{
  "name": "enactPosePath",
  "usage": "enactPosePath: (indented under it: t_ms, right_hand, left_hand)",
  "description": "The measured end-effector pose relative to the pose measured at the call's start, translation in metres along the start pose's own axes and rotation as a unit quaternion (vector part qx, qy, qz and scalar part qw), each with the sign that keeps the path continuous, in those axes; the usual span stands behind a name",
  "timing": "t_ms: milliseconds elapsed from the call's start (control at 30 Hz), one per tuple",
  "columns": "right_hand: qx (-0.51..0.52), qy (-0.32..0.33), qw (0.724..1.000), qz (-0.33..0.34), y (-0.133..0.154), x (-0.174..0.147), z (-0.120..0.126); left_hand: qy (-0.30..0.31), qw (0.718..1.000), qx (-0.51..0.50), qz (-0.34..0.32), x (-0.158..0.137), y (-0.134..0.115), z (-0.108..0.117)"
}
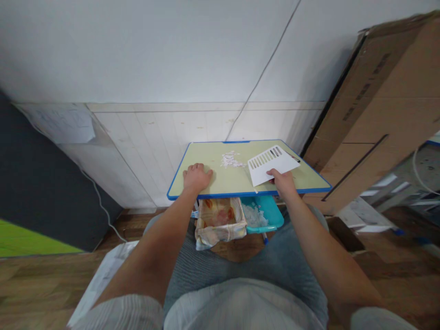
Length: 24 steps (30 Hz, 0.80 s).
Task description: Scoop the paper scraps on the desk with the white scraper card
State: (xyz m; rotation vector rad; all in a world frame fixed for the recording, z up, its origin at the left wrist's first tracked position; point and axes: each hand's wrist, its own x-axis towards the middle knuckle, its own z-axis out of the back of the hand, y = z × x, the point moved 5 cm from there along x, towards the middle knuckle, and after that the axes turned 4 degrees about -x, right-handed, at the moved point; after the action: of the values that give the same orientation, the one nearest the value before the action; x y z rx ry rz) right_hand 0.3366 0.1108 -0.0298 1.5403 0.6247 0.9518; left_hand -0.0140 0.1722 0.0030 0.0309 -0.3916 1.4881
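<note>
My left hand rests palm down on the left part of a small pale-yellow table with a blue edge, its fingers apart and nothing in them. Between thumb and fingers, my right hand grips a white card by its near edge. A row of narrow slots runs along the card's far side, a few of them looking dark. The card is tilted over the right half of the tabletop. Left of it lies a scattered pile of small white pieces. A dark pen-like object shows partly behind the card.
Below the table's front edge sit a lined box and a turquoise basin holding whitish bits. Tall cardboard boxes stand at the right. A cable runs down the white wall behind the table.
</note>
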Motion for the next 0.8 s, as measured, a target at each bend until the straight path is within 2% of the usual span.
enactPosePath:
  t_ms: [200, 367, 533, 667, 800]
  right_hand:
    - [-0.020, -0.010, 0.999, -0.041, -0.002, 0.002, 0.003]
    - [-0.106, 0.032, 0.987, -0.114, 0.002, 0.043, -0.006]
    - [-0.172, 0.077, 0.974, -0.129, 0.008, 0.086, -0.048]
    - [-0.167, 0.140, 0.970, -0.110, 0.011, 0.091, -0.088]
    - [-0.154, 0.151, 0.974, -0.067, 0.027, 0.093, -0.129]
  left_hand:
    - [0.008, 1.000, -0.006, -0.012, -0.005, -0.003, 0.002]
    - [0.036, 0.999, -0.025, -0.029, 0.004, 0.006, -0.001]
    - [0.046, 0.997, -0.048, -0.046, 0.052, 0.034, -0.003]
    - [0.035, 0.997, -0.072, 0.001, 0.107, 0.058, -0.011]
    - [0.012, 0.994, -0.105, 0.012, 0.146, 0.062, -0.022]
